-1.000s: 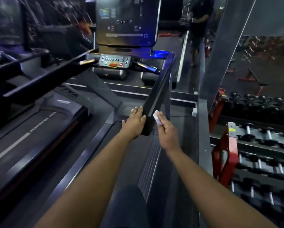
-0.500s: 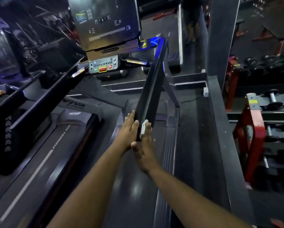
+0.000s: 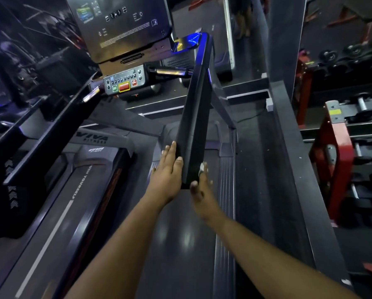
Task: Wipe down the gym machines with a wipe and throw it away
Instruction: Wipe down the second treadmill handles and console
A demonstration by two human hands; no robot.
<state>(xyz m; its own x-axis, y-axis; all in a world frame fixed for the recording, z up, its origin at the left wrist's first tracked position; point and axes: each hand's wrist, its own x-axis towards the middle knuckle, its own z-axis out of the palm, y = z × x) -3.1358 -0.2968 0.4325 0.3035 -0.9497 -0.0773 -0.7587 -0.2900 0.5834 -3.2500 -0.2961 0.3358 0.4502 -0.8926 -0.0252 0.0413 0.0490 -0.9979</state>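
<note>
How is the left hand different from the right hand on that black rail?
The left hand lies flat and bare against the inner side of the handrail; the right hand is on the outer side. The right hand presses a white wipe against the rail, while the left holds nothing. The left hand's back shows fully; the right is seen edge-on, thumb toward the camera. Both touch the rail's near end with fingers straight.
</note>
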